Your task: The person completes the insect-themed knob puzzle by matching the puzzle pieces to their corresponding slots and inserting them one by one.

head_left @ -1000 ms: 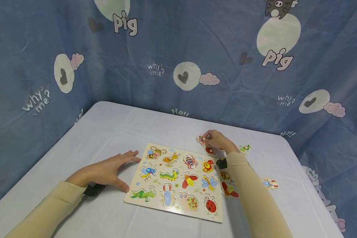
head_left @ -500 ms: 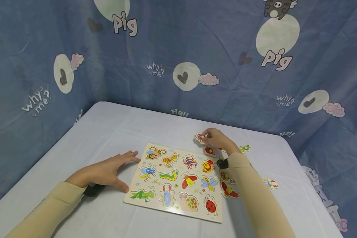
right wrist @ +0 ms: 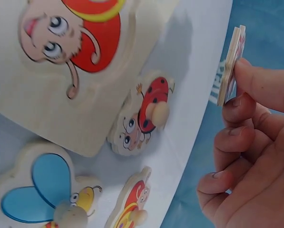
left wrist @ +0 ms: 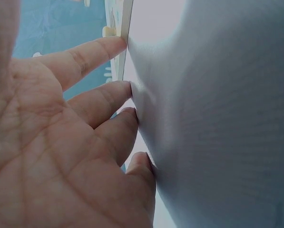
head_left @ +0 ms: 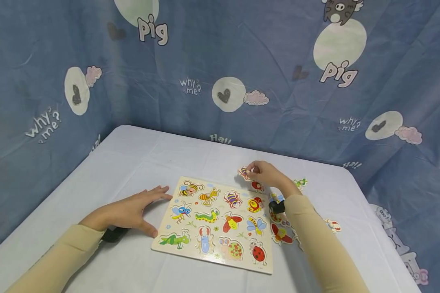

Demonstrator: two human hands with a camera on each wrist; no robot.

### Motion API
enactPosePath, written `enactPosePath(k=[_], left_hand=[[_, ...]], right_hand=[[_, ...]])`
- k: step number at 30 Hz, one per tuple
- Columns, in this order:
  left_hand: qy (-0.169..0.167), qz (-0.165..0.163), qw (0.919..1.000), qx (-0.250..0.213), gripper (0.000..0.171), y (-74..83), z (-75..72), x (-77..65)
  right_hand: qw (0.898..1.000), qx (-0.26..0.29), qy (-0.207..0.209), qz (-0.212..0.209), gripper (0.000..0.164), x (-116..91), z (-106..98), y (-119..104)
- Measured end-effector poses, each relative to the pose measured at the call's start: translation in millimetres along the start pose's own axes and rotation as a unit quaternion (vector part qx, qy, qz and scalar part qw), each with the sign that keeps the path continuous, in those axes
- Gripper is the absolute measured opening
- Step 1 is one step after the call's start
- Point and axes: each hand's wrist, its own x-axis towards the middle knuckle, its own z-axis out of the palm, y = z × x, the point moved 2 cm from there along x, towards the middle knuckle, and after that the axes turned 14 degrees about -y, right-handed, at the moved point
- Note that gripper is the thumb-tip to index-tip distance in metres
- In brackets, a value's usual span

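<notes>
A wooden insect puzzle board (head_left: 190, 250) lies on the white table, with a bee and an orange wasp piece seated in its top left corner. My left hand (head_left: 128, 211) is spread beside the board's left edge; in the left wrist view its fingertips (left wrist: 118, 43) are right at that edge. Beyond the far edge, my right hand (head_left: 267, 175) pinches a spider puzzle piece (head_left: 243, 173) between thumb and index finger. The right wrist view shows that spider piece nearly edge-on, raised off the table. Below the hand, a knobbed ladybug piece (right wrist: 153, 110) lies against the board's corner.
Loose pieces lie along the board's right side: a red moth (head_left: 281, 234), a blue-winged dragonfly (right wrist: 51, 185) and a butterfly (right wrist: 131, 202). A green piece (head_left: 300, 183) and a beetle (head_left: 333, 225) sit farther right. A blue printed curtain (head_left: 190, 49) hangs behind the table.
My right hand has lifted the spider piece off the table and shifted it slightly left, towards me. My left hand has stayed beside the board.
</notes>
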Motion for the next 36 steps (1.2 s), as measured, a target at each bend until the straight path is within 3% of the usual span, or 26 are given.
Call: enactPosePath(k=[24,36], left_hand=[[0.000,-0.008,1.0000,-0.005,0.105,-2.5,1.1,0.4],[0.001,-0.006,0.9998,-0.018,0.105,-3.6,1.2,0.5]], right_hand=[[0.999,-0.008,-0.039,-0.033,0.017,-20,34,-12],[0.997,-0.008,-0.060,-0.052,0.014,-20,50,-18]])
